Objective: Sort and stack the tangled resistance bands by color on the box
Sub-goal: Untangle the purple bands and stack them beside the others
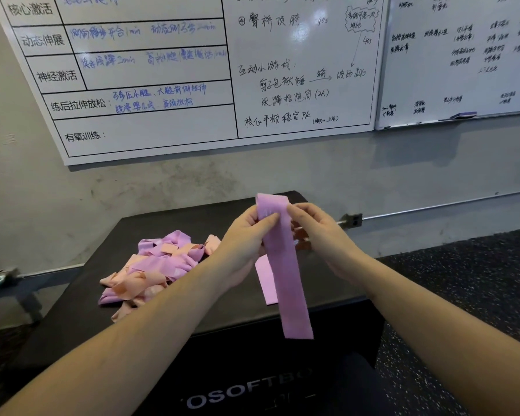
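Far left, low against the wall: a bench (pixel 9 291) with a small teal item on it, out of the work. On the box (pixel 174 223), left half: the pile (pixel 150 265) of tangled purple and peach bands, loops crossing through each other, not yet sorted. Left hand (pixel 240 235) is raised above the box, thumb and fingers pinching the upper part of one purple band (pixel 285 265). The band hangs straight down past the box's front edge, likely held high so it drops flat and untwisted before stacking. Right hand (pixel 318 232) pinches the same band's top edge from the other side, fingers curled close. Below the hands a flat band (pixel 266 280), lighter purple, lies on the box, probably the start of the purple stack. Something reddish shows behind the right hand; cannot tell what. Whiteboards (pixel 297 70) on the wall behind. Nothing blocks the stack spot; the pile sits near it.
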Available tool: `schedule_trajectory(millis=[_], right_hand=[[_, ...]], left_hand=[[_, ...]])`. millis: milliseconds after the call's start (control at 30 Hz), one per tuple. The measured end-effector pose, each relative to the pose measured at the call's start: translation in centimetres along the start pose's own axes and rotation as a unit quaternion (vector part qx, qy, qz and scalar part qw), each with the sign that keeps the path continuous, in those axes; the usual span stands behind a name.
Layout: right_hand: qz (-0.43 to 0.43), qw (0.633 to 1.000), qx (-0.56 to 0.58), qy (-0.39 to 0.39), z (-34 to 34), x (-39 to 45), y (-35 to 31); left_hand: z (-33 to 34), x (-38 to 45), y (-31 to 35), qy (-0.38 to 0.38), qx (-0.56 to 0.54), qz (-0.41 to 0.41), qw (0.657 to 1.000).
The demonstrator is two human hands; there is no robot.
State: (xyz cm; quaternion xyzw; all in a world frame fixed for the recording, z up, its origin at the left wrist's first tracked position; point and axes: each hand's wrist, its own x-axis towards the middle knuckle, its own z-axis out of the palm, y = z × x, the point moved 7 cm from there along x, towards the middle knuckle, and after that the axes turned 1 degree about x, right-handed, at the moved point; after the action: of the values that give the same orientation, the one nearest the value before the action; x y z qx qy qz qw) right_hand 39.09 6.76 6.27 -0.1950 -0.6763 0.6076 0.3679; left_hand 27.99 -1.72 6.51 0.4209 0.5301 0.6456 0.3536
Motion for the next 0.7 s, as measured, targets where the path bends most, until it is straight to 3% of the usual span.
schedule_trajectory(millis=[233, 533, 700], right_hand=[[0.049, 0.986, -0.127, -0.099, 0.1, -1.1, 4.7], [0.069, 0.976, -0.173, -0.108, -1.9, -0.5, 8.4], [0.086, 0.981, -0.158, -0.073, -3.4, -0.9, 9.7]], left_hand=[[-1.2, 2.6, 0.1, 0.060, -0.160, -0.017, 0.985], [-4.8, 6.4, -0.8, 0.172, -0.179, 0.002, 0.969], [-6.9, 8.6, -2.7, 0.272, -0.199, -0.079, 0.938]])
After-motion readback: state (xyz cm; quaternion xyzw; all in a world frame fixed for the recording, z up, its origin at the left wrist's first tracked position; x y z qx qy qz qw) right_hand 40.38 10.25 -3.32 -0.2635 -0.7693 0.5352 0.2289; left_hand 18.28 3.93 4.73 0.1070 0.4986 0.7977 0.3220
